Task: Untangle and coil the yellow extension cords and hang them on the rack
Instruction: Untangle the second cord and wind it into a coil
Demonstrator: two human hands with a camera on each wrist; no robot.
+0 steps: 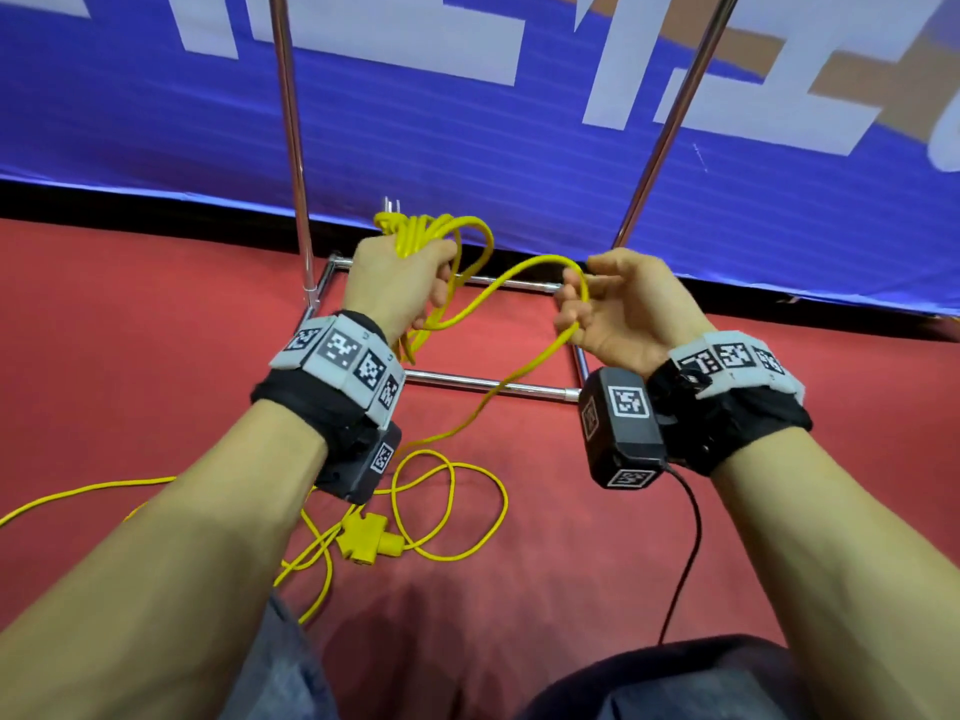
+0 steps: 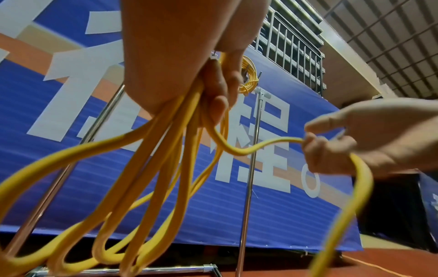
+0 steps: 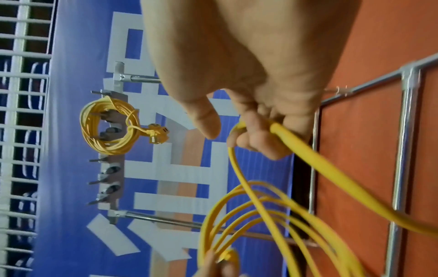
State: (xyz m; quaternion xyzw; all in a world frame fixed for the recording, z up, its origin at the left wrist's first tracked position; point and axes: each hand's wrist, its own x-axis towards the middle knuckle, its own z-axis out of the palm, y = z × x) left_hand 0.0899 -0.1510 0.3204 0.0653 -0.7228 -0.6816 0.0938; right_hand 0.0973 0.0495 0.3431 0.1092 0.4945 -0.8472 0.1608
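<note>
- The yellow extension cord (image 1: 519,275) is half gathered: several loops hang bunched from the left hand (image 1: 395,283), likely so the finished turns stay together while more is fed in.
- The left hand's fingers (image 2: 220,105) are curled tight round the top of that bundle, with the loops drooping below.
- The right hand (image 1: 628,309) holds the next stretch of cord, fingers (image 3: 258,144) closed round it, arching it toward the bundle as a new loop.
- The slack runs down to the red floor (image 1: 156,356), where loose curls and the yellow socket block (image 1: 366,537) lie; much remains to coil.
- Behind stands the metal rack (image 3: 403,131); one coiled cord (image 3: 109,125) hangs on its hooks, which suggests this bundle belongs beside it.
</note>
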